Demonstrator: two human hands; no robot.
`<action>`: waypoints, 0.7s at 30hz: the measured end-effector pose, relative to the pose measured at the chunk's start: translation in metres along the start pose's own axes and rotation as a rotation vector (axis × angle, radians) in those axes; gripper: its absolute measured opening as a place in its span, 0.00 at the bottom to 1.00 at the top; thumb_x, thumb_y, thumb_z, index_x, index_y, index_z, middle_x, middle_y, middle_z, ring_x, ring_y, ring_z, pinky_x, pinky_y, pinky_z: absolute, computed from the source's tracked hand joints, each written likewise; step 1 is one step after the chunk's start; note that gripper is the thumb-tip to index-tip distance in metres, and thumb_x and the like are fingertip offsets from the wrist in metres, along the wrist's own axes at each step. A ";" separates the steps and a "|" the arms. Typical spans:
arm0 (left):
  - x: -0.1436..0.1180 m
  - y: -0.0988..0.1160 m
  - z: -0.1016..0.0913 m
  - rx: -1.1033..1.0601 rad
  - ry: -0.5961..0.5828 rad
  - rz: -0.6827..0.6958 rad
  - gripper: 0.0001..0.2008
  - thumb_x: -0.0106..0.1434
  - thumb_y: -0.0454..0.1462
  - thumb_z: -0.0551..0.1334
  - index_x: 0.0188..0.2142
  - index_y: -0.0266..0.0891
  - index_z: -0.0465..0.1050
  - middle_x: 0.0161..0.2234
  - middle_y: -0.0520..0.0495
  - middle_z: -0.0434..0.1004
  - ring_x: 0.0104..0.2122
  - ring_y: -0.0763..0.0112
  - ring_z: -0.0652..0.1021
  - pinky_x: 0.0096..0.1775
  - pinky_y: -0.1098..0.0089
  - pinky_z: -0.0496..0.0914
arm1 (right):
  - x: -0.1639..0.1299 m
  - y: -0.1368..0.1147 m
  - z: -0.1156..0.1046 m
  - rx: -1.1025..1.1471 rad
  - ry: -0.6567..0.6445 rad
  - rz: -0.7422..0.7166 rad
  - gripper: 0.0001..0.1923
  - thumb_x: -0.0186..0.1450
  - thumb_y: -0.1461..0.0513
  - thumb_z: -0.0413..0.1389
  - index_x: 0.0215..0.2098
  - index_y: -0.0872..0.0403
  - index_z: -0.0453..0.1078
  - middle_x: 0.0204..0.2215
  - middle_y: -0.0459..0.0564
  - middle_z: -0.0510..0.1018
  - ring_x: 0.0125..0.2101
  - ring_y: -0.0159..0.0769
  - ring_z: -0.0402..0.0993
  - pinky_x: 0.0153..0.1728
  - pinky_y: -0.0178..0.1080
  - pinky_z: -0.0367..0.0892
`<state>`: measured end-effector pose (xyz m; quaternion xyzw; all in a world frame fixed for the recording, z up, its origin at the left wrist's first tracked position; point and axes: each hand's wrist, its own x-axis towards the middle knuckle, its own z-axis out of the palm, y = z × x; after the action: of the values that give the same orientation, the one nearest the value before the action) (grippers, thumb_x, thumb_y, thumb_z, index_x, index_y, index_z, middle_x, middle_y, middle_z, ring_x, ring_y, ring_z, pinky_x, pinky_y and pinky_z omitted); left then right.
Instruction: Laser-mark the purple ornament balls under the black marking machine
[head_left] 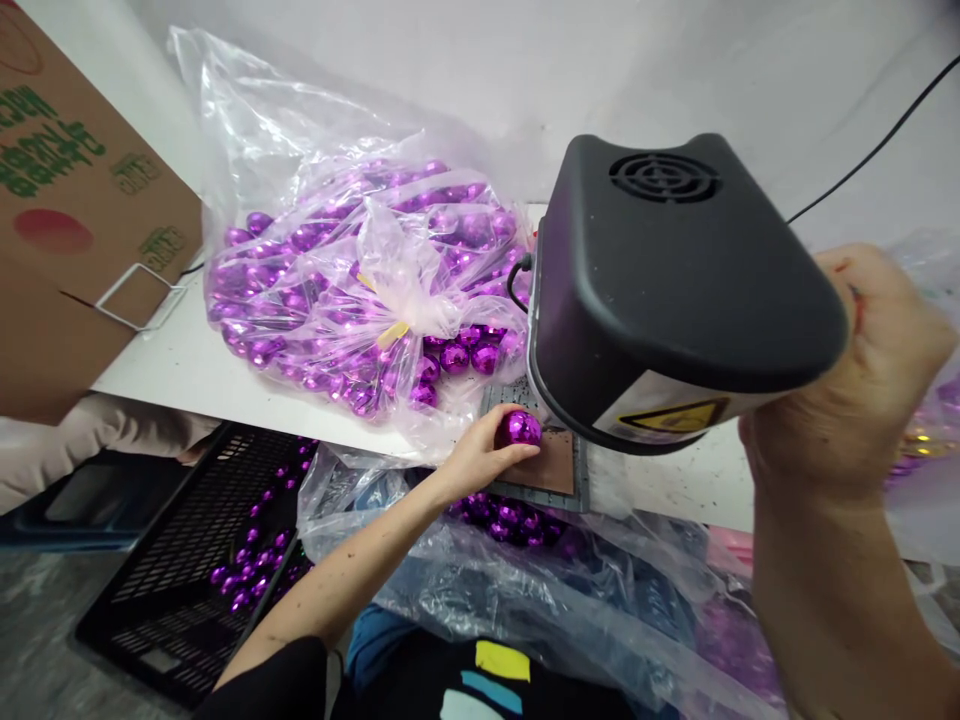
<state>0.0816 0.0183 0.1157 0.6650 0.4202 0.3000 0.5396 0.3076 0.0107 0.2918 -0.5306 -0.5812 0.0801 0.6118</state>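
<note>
Your left hand [480, 455] pinches a shiny purple ball [518, 429] with its fingers [504, 458], resting it on the small brown plate [551, 468] under the black machine head [667, 290]. Your right hand [847, 380] is raised beside that head, fist closed. A clear bag of purple balls [352, 290] lies on the white surface [195, 370].

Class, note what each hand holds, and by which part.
Left hand: purple ball, gripped at its near side. Right hand: closed, contents cannot be told.

Black machine head [675, 290] overhangs plate [559, 465] — bag [360, 290] crowds left.
</note>
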 end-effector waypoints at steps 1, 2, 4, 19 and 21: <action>0.000 0.000 0.003 0.063 0.011 0.028 0.25 0.62 0.45 0.68 0.56 0.39 0.70 0.49 0.42 0.77 0.49 0.57 0.77 0.53 0.57 0.71 | 0.000 0.000 0.000 -0.001 0.001 0.002 0.18 0.69 0.53 0.53 0.33 0.61 0.66 0.19 0.40 0.63 0.23 0.14 0.59 0.25 0.24 0.53; 0.001 0.001 0.005 0.124 0.020 0.059 0.25 0.62 0.45 0.69 0.56 0.40 0.70 0.51 0.42 0.77 0.50 0.56 0.77 0.54 0.56 0.71 | 0.000 0.000 0.000 -0.001 0.002 0.004 0.18 0.69 0.53 0.53 0.33 0.61 0.67 0.19 0.40 0.63 0.23 0.14 0.60 0.26 0.24 0.53; 0.000 0.003 0.010 0.229 0.024 0.119 0.24 0.62 0.44 0.68 0.55 0.40 0.70 0.52 0.41 0.77 0.51 0.56 0.77 0.55 0.55 0.71 | 0.000 0.000 0.001 -0.003 0.007 0.003 0.17 0.69 0.54 0.53 0.34 0.61 0.67 0.19 0.40 0.63 0.23 0.14 0.60 0.26 0.24 0.53; -0.001 -0.004 0.031 0.350 0.131 0.214 0.27 0.57 0.40 0.71 0.55 0.46 0.69 0.51 0.40 0.77 0.57 0.49 0.72 0.63 0.43 0.60 | -0.001 0.002 -0.002 -0.145 0.048 -0.073 0.18 0.69 0.52 0.53 0.31 0.59 0.67 0.20 0.40 0.62 0.22 0.17 0.56 0.28 0.31 0.53; -0.001 0.000 0.030 0.348 0.108 0.185 0.25 0.59 0.41 0.69 0.55 0.45 0.69 0.52 0.40 0.76 0.58 0.49 0.71 0.65 0.43 0.57 | -0.004 0.003 -0.003 -0.196 0.100 -0.096 0.17 0.68 0.52 0.54 0.31 0.58 0.68 0.21 0.41 0.60 0.23 0.17 0.54 0.30 0.32 0.52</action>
<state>0.1072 0.0034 0.1085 0.7669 0.4313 0.3063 0.3632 0.3102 0.0069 0.2879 -0.5628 -0.5795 -0.0329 0.5885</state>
